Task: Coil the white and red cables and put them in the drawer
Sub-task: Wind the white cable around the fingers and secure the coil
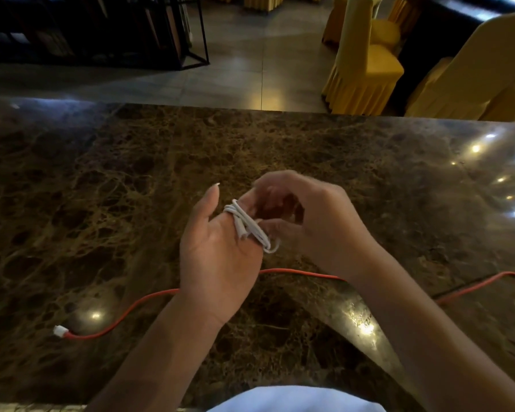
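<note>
The white cable (252,226) is wound in several loops around the fingers of my left hand (217,254), which is raised above the counter with its thumb pointing up. My right hand (309,221) is beside it with curled fingers pinching the white cable at the coil. The red cable (125,315) lies loose across the brown marble counter (116,188), running under both forearms from its white plug (59,331) at the left to the right edge. No drawer is in view.
Beyond the counter's far edge is a tiled floor with yellow-covered chairs (366,60) at the right and a dark metal-framed shelf (101,28) at the left. Ceiling lights reflect on the polished stone.
</note>
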`<action>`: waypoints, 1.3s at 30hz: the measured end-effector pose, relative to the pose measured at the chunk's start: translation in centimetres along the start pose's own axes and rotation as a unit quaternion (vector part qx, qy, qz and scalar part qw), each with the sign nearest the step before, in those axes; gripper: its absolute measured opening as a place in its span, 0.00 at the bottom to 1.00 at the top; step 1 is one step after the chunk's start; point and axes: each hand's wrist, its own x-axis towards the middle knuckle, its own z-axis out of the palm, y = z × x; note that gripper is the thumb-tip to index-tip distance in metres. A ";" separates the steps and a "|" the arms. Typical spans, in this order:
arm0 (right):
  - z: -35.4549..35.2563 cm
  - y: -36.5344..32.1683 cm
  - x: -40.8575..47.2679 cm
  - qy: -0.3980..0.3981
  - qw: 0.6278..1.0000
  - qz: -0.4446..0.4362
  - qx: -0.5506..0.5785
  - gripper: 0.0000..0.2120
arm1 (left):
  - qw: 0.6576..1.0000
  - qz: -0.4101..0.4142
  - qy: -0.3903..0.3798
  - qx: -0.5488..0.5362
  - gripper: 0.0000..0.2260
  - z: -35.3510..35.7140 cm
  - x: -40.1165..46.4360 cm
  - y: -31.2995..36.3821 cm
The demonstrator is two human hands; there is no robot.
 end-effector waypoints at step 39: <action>2.4 -0.2 -1.4 0.015 0.978 -0.111 -0.176 0.17 | 0.992 0.028 0.072 0.097 0.40 -1.1 2.3 0.7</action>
